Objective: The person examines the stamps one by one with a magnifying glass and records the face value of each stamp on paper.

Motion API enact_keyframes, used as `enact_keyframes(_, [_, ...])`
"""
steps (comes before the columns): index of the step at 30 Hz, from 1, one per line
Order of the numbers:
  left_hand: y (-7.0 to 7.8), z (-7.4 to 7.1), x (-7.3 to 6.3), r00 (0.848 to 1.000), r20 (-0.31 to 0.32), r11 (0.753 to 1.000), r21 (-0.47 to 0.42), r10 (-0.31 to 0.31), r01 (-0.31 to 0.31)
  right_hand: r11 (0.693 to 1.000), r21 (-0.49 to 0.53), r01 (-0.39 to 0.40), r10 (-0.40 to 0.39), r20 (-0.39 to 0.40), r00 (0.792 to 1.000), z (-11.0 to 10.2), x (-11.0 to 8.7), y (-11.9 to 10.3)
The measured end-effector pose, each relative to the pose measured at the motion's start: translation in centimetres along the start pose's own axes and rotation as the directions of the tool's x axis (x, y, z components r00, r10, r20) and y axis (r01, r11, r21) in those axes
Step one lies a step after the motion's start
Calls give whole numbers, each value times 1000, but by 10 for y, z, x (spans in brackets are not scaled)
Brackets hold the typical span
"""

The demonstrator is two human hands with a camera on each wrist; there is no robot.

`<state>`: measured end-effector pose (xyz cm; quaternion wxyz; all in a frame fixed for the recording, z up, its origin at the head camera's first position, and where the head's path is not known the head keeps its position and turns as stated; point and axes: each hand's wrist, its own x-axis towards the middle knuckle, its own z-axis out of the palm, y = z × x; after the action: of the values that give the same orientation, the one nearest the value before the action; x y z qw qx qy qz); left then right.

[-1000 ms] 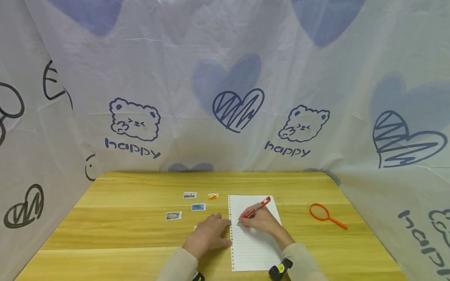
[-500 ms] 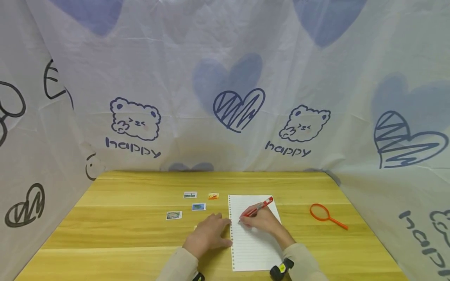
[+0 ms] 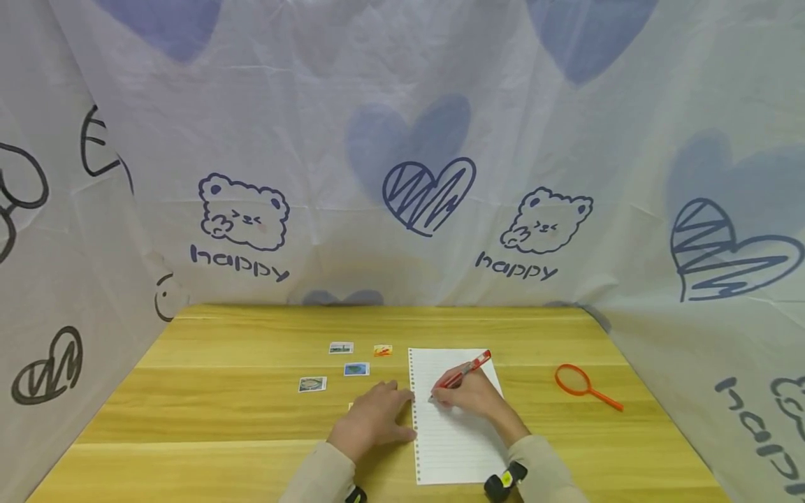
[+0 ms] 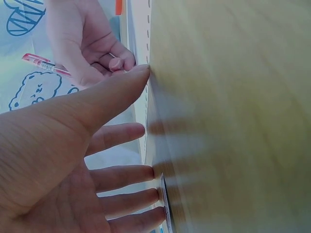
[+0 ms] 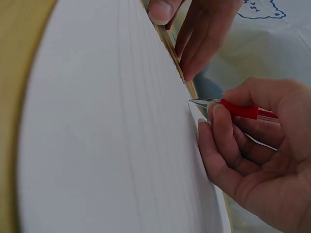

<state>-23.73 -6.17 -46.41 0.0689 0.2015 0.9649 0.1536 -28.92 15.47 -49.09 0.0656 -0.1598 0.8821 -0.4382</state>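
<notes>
A sheet of lined paper (image 3: 455, 447) with a row of punched holes down its left edge lies on the wooden table. My right hand (image 3: 467, 392) rests on it and pinches a red pen (image 3: 473, 365) between thumb and fingers. In the right wrist view the pen's tip meets the page and its red grip (image 5: 240, 109) shows between the fingers. My left hand (image 3: 374, 419) is spread at the paper's left edge, thumb and fingertips touching down there. In the left wrist view its fingers (image 4: 124, 178) are straight and apart. A small card partly hides under this hand.
Several small stamp-like picture cards lie left of the paper, among them a green-grey one (image 3: 312, 384), a blue one (image 3: 356, 369) and a yellow-red one (image 3: 383, 350). An orange magnifying glass (image 3: 574, 379) lies to the right. A printed white cloth (image 3: 339, 230) hangs behind the table.
The pen and my right hand have shifted slightly to the right along the page. My left hand stays at the paper's edge.
</notes>
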Motion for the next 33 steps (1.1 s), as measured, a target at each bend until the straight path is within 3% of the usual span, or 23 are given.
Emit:
enact_keyframes(17, [0,1,-1,1000,3,1000,-1,5,-5,999,-23,-32,31,-38,999,-1,-2,3])
enact_keyframes(33, [1,-1,0,1000,-1,1000,-10,6,-6,999,-26,-24,24,-28,999,-1,-1,1])
